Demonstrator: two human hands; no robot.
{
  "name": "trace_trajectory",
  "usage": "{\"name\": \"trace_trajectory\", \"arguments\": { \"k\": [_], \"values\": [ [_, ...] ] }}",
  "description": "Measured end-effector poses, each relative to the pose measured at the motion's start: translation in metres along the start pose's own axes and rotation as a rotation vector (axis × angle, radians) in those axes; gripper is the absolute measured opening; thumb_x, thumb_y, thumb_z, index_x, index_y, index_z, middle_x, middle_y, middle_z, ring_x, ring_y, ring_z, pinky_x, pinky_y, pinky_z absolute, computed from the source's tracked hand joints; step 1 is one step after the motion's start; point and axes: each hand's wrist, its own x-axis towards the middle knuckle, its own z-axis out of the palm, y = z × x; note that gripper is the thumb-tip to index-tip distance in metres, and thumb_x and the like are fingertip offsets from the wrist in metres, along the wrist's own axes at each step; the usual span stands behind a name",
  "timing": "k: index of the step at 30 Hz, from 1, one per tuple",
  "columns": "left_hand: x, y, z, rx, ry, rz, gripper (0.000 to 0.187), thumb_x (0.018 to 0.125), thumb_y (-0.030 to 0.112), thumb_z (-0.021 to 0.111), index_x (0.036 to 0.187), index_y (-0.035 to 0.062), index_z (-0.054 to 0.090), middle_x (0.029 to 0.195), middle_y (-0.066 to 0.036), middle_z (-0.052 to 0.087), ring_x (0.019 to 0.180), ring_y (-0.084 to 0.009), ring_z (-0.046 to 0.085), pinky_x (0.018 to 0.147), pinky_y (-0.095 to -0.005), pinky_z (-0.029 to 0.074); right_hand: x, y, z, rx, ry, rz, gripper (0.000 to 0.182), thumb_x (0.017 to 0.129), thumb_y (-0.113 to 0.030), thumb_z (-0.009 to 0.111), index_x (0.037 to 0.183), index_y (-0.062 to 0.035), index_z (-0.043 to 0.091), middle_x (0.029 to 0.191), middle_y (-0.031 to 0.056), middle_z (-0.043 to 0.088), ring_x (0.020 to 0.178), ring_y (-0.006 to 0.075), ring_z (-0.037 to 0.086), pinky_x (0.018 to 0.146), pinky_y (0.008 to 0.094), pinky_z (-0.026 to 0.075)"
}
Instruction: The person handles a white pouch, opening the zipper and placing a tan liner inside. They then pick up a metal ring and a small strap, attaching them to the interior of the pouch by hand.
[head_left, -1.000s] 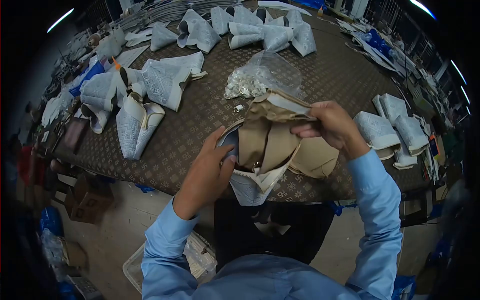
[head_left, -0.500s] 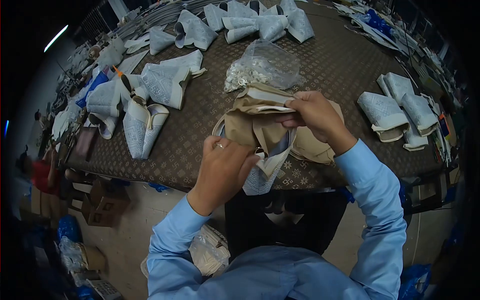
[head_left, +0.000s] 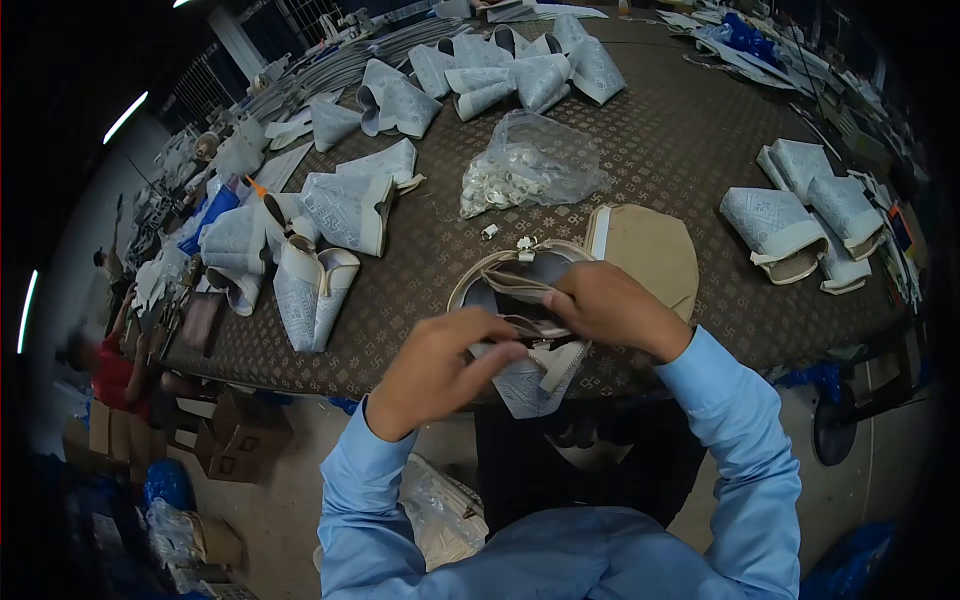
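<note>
Pouch [head_left: 534,388] on patterned workshop table [head_left: 680,140]

Working surface in front of me: large table [head_left: 690,120], dark brown patterned cover [head_left: 405,290], near edge appearing curved. Lighting: one lit tube [head_left: 125,117] at upper left of the frame, a second tube [head_left: 28,311] at the left edge, a third tube [head_left: 181,3] cut off at the top. Pale pillar [head_left: 238,43], upper left, slanted in my view; dark barred panels [head_left: 200,82] beside it. Greyish wall [head_left: 150,150] below the first tube, dim. Floor [head_left: 325,455]: smooth, grey-beige, thin pale line [head_left: 870,450] at lower right. Frame corners dark; details there unreadable.
</note>
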Motion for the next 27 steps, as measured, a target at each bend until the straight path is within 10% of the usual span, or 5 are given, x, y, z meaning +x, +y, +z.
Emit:
{"name": "trace_trajectory", "arguments": {
  "k": [3,7,12,14,27],
  "values": [
    [0.015,-0.009,-0.008,-0.119,0.194,-0.295,0.021,0.084,0.018,0.063,0.079,-0.0031,0.063,0.068,-0.017,0.061,0.056,-0.0296,0.059,0.052,-0.0371,0.045,0.003,0.004,0.001,0.260,0.034,-0.035,0.022,0.084,-0.021,0.058,0.080,0.0003,0.063,0.065,0.0202,0.057,0.066,0.0372,0.059,0.062,0.0435,0.045],
    [0.036,-0.022,-0.006,0.406,-0.114,-0.357,0.036,0.086,0.029,0.059,0.075,-0.0050,0.063,0.061,-0.023,0.056,0.058,-0.0351,0.060,0.056,-0.0419,0.045,0.010,-0.005,0.013,0.167,0.145,-0.116,0.025,0.079,-0.021,0.066,0.075,0.0031,0.059,0.067,0.0213,0.058,0.064,0.0370,0.058,0.060,0.0435,0.044],
    [0.046,-0.034,-0.002,0.185,-0.178,-0.511,0.036,0.083,0.030,0.060,0.075,-0.0053,0.063,0.067,-0.026,0.058,0.068,-0.0397,0.061,0.062,-0.0441,0.046,0.022,-0.010,0.013,0.091,0.162,-0.096,0.034,0.077,-0.027,0.068,0.072,0.0050,0.058,0.068,0.0220,0.059,0.063,0.0366,0.058,0.058,0.0432,0.044],
    [0.045,-0.036,0.001,0.116,-0.192,-0.573,0.034,0.081,0.028,0.061,0.076,-0.0058,0.063,0.070,-0.026,0.059,0.071,-0.0406,0.061,0.064,-0.0442,0.046,0.024,-0.016,-0.003,0.138,-0.117,-0.023,0.038,0.075,-0.031,0.068,0.066,0.0052,0.059,0.071,0.0246,0.060,0.074,0.0384,0.061,0.067,0.0464,0.047],
    [0.044,-0.046,0.006,0.792,-0.306,-0.103,0.014,0.071,0.007,0.063,0.084,0.0003,0.064,0.082,-0.021,0.064,0.084,-0.0368,0.062,0.070,-0.0449,0.050,0.035,0.011,0.032,-0.409,0.544,-0.468,0.007,0.067,-0.007,0.058,0.068,-0.0012,0.063,0.085,0.0115,0.057,0.083,0.0276,0.056,0.068,0.0360,0.051]
  ]
}}
